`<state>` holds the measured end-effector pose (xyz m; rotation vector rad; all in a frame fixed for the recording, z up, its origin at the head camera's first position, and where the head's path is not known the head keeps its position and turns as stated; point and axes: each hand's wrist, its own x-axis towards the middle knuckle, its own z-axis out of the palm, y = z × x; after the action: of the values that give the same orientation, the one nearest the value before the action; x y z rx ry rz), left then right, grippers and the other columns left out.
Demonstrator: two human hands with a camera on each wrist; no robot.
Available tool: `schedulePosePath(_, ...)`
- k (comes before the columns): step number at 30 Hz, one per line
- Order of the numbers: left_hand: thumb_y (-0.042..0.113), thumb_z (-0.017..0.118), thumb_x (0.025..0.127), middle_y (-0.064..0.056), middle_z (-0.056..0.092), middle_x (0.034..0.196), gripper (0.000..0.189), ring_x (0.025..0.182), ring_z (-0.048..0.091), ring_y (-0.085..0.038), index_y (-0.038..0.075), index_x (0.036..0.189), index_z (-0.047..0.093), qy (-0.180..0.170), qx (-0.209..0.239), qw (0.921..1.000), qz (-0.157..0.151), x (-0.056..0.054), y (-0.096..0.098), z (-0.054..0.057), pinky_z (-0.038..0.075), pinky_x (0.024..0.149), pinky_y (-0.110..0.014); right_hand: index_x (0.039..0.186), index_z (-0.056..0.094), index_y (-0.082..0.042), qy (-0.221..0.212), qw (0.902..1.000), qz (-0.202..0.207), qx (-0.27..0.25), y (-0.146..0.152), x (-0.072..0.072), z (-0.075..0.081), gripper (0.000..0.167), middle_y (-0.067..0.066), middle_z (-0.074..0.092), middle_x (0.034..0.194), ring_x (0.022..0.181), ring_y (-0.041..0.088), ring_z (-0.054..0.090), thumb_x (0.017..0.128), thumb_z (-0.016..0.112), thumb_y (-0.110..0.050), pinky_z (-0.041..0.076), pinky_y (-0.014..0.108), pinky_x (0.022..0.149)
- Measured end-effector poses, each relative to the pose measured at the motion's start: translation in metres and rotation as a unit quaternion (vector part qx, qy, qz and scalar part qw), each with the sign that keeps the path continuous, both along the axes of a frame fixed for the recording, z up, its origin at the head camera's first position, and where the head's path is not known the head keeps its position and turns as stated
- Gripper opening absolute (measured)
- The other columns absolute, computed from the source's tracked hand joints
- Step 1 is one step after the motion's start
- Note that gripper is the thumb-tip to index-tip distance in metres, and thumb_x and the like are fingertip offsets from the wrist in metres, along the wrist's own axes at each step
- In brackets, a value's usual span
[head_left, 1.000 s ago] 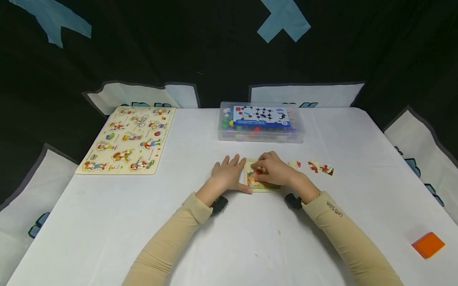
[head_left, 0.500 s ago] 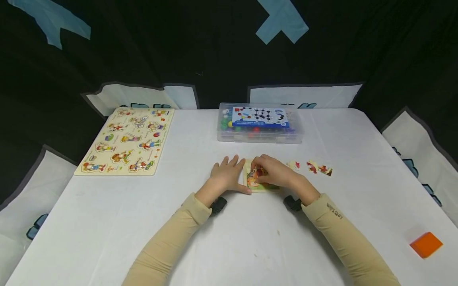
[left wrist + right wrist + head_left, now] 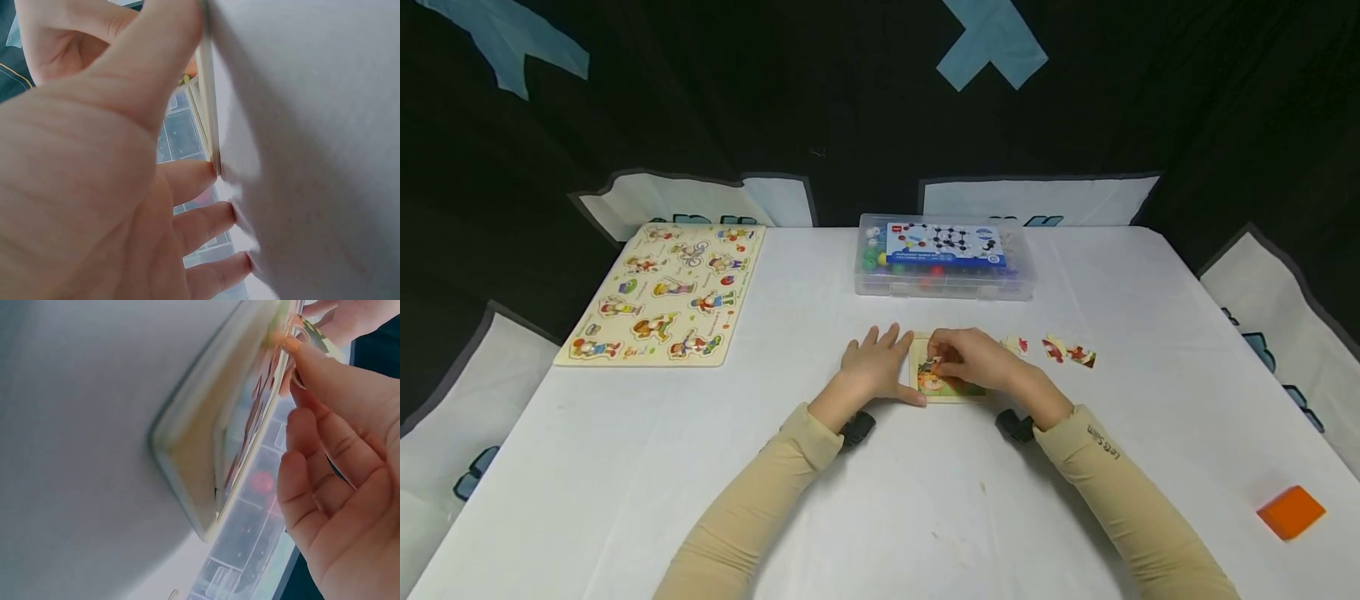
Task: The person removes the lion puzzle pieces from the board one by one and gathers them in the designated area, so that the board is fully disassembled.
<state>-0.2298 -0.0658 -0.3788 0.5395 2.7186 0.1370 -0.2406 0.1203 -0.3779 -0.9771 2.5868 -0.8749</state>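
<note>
1. Your right hand (image 3: 976, 360) pinches a puzzle piece (image 3: 324, 341) between thumb and index finger, over the tray (image 3: 190, 453); whether the two touch, I cannot tell.
2. Your left hand (image 3: 875, 368) lies spread at the tray's left side, thumb at the near corner.
3. Reading now: "Let's Slim" runs along your right sleeve (image 3: 1131, 500); the kit box (image 3: 943, 284) carries a label with molecule drawings and a blue band, its small print unclear.
4. Around you, loose pieces (image 3: 1054, 349) sit right of the tray, the kit box lies beyond, the figure board (image 3: 658, 296) is far left, and an orange block (image 3: 1291, 512) is near right, all on the white table (image 3: 970, 500).
5. From the head, your right hand blocks much of the tray; right wrist view brings out the piece's printed face and the tray's raised rim. Left wrist view catches one fingertip against the tray's edge, two on the table.
</note>
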Motion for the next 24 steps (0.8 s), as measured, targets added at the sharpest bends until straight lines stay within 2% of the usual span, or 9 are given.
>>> schedulePosePath(4, 0.069, 0.063, 0.064, -0.009, 0.012, 0.150, 0.109, 0.134, 0.011, -0.034, 0.016, 0.146, 0.017, 0.000, -0.001, 1.0000, -0.001, 0.000, 0.000, 0.001, 0.020, 0.101, -0.054, 0.090, 0.058, -0.008, 0.008, 0.9999, -0.013, -0.007, 0.004, 0.001, 0.002, 0.010, -0.003, 0.061, 0.072, 0.059, 0.008, 0.053, 0.083, 0.065, -0.008, 0.045, 0.026, 0.058)
schedulePosePath(8, 0.069, 0.062, 0.064, -0.009, 0.011, 0.150, 0.109, 0.134, 0.011, -0.034, 0.016, 0.146, 0.016, -0.001, -0.003, 1.0000, -0.002, -0.001, 0.000, 0.002, 0.020, 0.101, -0.053, 0.094, 0.059, -0.009, 0.010, 0.9984, -0.042, -0.038, 0.014, 0.002, 0.007, 0.012, -0.002, 0.063, 0.079, 0.069, 0.011, 0.057, 0.084, 0.065, -0.011, 0.046, 0.030, 0.063)
schedulePosePath(15, 0.068, 0.064, 0.064, -0.009, 0.011, 0.150, 0.109, 0.134, 0.010, -0.034, 0.016, 0.146, 0.017, -0.001, 0.005, 1.0000, 0.002, -0.001, 0.000, 0.001, 0.017, 0.102, -0.053, 0.096, 0.060, -0.007, 0.001, 0.9894, -0.110, -0.096, 0.051, 0.004, 0.017, 0.013, 0.004, 0.064, 0.080, 0.070, 0.020, 0.057, 0.085, 0.064, -0.014, 0.044, 0.034, 0.063)
schedulePosePath(20, 0.067, 0.066, 0.063, -0.009, 0.012, 0.150, 0.109, 0.134, 0.011, -0.035, 0.015, 0.146, 0.018, 0.002, 0.013, 0.9999, 0.004, -0.002, -0.001, -0.001, 0.018, 0.102, -0.054, 0.092, 0.060, -0.005, -0.020, 0.9853, -0.151, -0.077, 0.081, 0.009, 0.014, 0.011, 0.004, 0.062, 0.077, 0.069, 0.025, 0.059, 0.085, 0.065, -0.012, 0.044, 0.032, 0.061)
schedulePosePath(24, 0.065, 0.067, 0.063, -0.010, 0.013, 0.150, 0.108, 0.134, 0.011, -0.036, 0.014, 0.146, 0.019, -0.001, 0.021, 0.9998, 0.005, -0.001, 0.000, -0.001, 0.017, 0.102, -0.054, 0.092, 0.060, -0.003, -0.048, 0.9837, -0.167, -0.045, 0.100, 0.014, 0.010, 0.014, 0.005, 0.064, 0.076, 0.069, 0.024, 0.059, 0.085, 0.065, -0.014, 0.044, 0.030, 0.060)
